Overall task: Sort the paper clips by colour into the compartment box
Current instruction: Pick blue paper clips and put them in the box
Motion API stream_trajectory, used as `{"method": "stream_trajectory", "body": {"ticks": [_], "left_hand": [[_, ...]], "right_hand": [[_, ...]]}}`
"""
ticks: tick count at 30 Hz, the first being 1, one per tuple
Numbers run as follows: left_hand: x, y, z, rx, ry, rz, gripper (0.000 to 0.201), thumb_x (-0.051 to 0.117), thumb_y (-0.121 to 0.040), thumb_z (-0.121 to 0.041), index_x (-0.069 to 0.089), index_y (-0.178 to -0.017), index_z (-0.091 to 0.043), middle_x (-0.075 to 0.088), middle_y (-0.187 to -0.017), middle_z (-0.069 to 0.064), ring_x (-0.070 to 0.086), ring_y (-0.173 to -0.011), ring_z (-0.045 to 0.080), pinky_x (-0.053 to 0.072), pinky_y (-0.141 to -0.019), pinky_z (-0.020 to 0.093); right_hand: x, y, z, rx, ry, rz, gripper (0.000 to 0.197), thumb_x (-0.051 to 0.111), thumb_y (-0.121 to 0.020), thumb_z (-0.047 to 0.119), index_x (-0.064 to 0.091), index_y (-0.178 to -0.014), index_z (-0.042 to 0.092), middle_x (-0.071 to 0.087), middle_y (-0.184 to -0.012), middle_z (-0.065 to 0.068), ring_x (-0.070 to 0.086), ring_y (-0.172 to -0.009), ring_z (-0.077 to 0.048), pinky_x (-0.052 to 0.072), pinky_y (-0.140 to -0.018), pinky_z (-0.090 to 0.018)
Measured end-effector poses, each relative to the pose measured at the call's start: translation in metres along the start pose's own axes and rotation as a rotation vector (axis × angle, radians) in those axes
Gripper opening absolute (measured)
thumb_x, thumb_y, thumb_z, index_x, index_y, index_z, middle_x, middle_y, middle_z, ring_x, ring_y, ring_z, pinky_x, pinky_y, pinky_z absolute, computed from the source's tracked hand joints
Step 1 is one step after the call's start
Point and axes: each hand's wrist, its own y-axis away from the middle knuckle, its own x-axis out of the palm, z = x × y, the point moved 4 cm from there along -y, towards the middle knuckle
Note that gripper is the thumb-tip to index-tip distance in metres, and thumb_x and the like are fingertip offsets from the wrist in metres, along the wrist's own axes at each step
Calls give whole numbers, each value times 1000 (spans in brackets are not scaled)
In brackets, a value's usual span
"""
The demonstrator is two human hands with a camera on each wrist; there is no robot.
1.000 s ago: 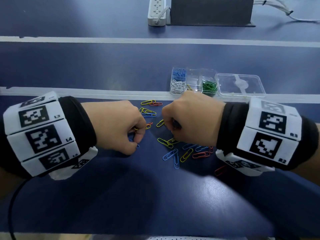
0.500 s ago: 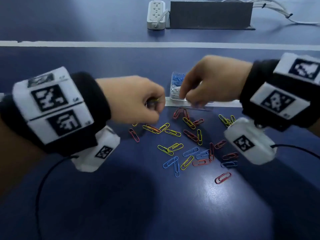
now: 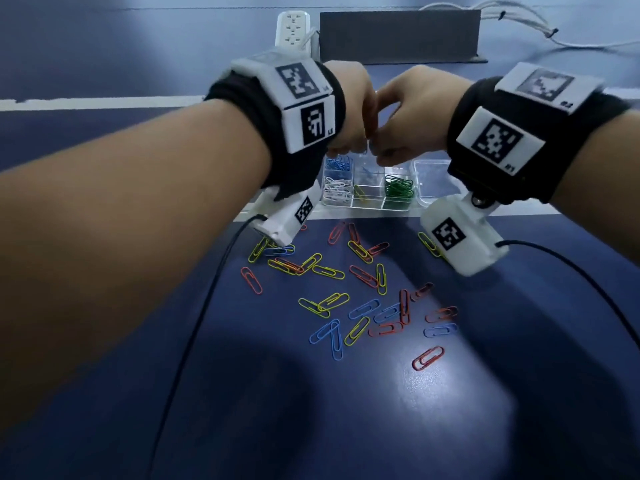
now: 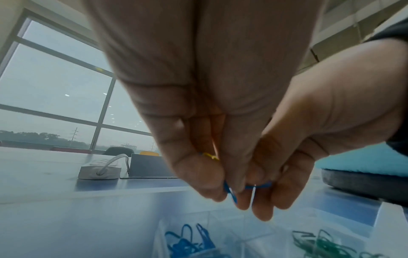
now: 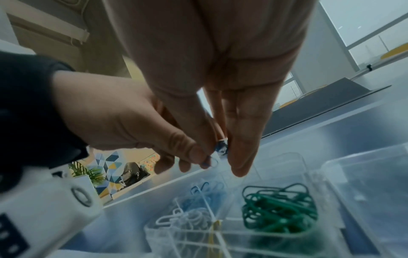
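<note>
The clear compartment box (image 3: 370,206) stands beyond the loose clips and holds blue clips (image 3: 338,164), white clips (image 3: 335,192), green clips (image 3: 399,189) and a yellow one (image 3: 360,195). Both hands hover over its back row with fingertips together. My left hand (image 3: 360,143) grips a yellow clip (image 4: 209,155) inside its curled fingers and pinches a blue clip (image 4: 230,191). My right hand (image 3: 384,152) pinches the same blue clip (image 5: 221,147) from the other side. Several yellow, red and blue loose clips (image 3: 360,296) lie scattered on the blue table in front of the box.
The box's open clear lid (image 3: 431,181) lies to its right. A white power strip (image 3: 293,29) and a dark grey block (image 3: 398,36) stand at the far edge. Thin black cables (image 3: 194,334) trail from both wrist cameras across the table.
Both hands have lifted off the pile of loose clips and moved away from me to above the box, where their fingertips now meet on a blue clip.
</note>
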Motion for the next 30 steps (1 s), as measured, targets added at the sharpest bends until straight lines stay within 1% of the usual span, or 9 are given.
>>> {"method": "stream_trajectory", "body": {"ticks": [3, 7, 10, 12, 17, 19, 22, 26, 30], "left_hand": [[3, 0, -1, -18, -14, 4, 8, 70, -77, -13, 69, -84, -17, 74, -85, 9, 65, -57, 9, 56, -71, 27], [2, 3, -6, -21, -42, 6, 8, 71, -76, -14, 68, -74, -21, 72, -75, 4, 63, -46, 0, 53, -55, 18], [3, 7, -7, -14, -71, -2, 17, 70, -75, -14, 72, -90, -22, 75, -92, 7, 72, -79, 19, 57, -79, 31], [5, 8, -6, -25, -56, 1, 30, 69, -73, -13, 73, -101, -23, 75, -95, 5, 72, -87, 22, 56, -87, 37], [7, 9, -2, -52, 24, -8, 35, 68, -73, -8, 72, -104, -25, 75, -97, 5, 72, -88, 22, 57, -88, 38], [8, 10, -1, -59, 67, 1, 31, 68, -76, -8, 71, -103, -22, 75, -97, 8, 72, -84, 22, 57, -86, 37], [8, 12, 1, -47, 44, -11, 24, 69, -78, -13, 70, -99, -24, 74, -98, 8, 71, -77, 21, 57, -84, 35], [4, 17, 5, -23, -50, -78, 15, 69, -79, -25, 70, -94, -27, 70, -95, 1, 58, -72, 16, 44, -72, 27], [2, 28, 14, -5, -121, -71, 11, 66, -80, -30, 70, -90, -27, 58, -72, -11, 53, -73, 13, 37, -71, 25]], "right_hand": [[1, 2, 0, 19, -72, 17, 26, 65, -76, 7, 72, -99, 17, 75, -81, -6, 73, -79, -20, 58, -84, -38], [1, 5, 0, 37, -97, 10, 25, 60, -79, 4, 71, -100, 12, 74, -86, -11, 73, -80, -22, 58, -83, -38], [2, 6, -1, 51, -77, 9, 24, 61, -78, -1, 71, -97, 8, 75, -89, -11, 73, -84, -25, 57, -85, -40], [2, 7, -3, 70, -106, 13, 21, 61, -80, -2, 71, -96, 7, 75, -88, -10, 73, -83, -25, 57, -85, -38], [-1, 8, -6, 48, 2, -13, 16, 69, -78, 9, 73, -93, 13, 69, -51, 11, 69, -63, -5, 57, -79, -30], [-3, 9, -8, 49, 24, -23, 19, 69, -78, 9, 72, -95, 17, 64, -42, 11, 66, -56, -6, 56, -75, -27], [-1, 9, -11, 41, 10, -25, 21, 61, -83, 7, 71, -96, 20, 68, -64, -2, 67, -64, -18, 57, -75, -31], [1, 7, -3, -103, 288, -108, 17, 59, -83, 19, 73, -90, 27, 64, -81, 0, 59, -78, -22, 44, -72, -27], [7, 8, 2, -159, 383, -77, 17, 61, -80, 22, 74, -89, 26, 64, -81, 0, 60, -84, -24, 47, -74, -29]]}}
